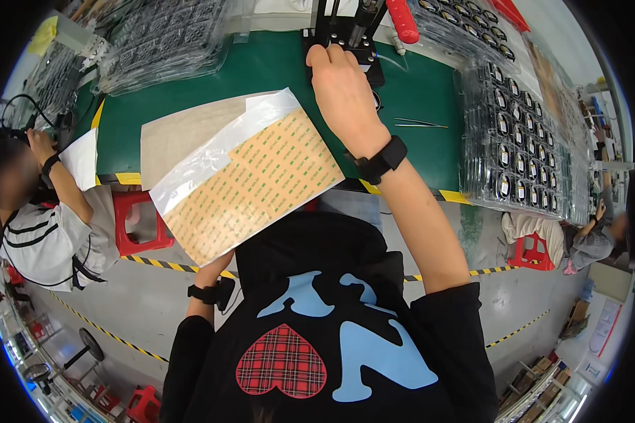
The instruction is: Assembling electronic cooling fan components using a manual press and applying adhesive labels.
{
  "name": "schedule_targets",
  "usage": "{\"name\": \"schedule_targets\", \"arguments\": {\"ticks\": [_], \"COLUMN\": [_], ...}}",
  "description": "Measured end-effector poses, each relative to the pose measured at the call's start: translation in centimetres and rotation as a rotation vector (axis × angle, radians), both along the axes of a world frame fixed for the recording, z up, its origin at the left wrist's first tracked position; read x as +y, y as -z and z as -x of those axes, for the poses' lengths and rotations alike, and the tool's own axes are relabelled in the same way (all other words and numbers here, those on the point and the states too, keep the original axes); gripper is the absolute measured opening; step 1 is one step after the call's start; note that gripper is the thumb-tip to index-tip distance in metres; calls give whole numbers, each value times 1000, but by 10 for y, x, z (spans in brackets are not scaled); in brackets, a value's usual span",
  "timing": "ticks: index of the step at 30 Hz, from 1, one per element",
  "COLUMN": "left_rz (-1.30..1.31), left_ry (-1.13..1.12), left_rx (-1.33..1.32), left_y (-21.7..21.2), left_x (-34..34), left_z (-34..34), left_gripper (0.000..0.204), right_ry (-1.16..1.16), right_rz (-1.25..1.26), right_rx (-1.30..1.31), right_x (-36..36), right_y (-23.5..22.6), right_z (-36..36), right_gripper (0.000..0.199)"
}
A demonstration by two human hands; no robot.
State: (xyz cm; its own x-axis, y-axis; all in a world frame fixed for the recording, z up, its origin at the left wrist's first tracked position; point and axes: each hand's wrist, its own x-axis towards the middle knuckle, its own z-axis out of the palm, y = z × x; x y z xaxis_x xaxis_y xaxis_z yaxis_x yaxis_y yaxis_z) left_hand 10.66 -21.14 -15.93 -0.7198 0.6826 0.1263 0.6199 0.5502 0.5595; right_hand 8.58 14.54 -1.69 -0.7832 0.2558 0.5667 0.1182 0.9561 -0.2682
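Hands are working apart: one right hand [342,88] is resting, fingers curled, on one black press fixture [346,39] at the green table's [268,67] far edge. One left hand [215,266], its grip hidden, is holding one tan adhesive sheet [250,185] under a clear film [212,151]. Two stacks of clear trays are flanking the table.

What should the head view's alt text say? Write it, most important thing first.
The person's right hand reaches to a black press fixture on a green table, while the left hand holds up a tan adhesive sheet. Tweezers and trays of small parts lie nearby.
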Motion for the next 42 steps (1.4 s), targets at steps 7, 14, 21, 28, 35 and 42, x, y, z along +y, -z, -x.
{"name": "schedule_targets", "arguments": {"ticks": [7, 14, 21, 28, 35, 42], "left_rz": [-234, -553, -185, 176, 460, 589], "left_ry": [273, -194, -74, 233, 92, 160], "left_rx": [-778, -1100, -1148, -1248, -1327, -1250], "left_y": [-112, -126, -138, -166, -178, -174], "left_x": [25, 37, 122, 192, 244, 306], "left_z": [7, 39, 53, 4, -54, -69], "left_gripper": [46, 38, 54, 39, 29, 36], "right_ry": [-77, 177, 747, 999, 1113, 1296], "right_rz": [179, 885, 1190, 1438, 1461, 1403], "right_rx": [136, 78, 411, 800, 947, 958], "right_x": [-6, -20, 16, 79, 159, 295], "right_y": [-19, -87, -39, 83, 243, 320], "right_z": [-41, -211, -367, -421, -486, -459], "right_gripper": [29, 17, 21, 25, 14, 14]}}
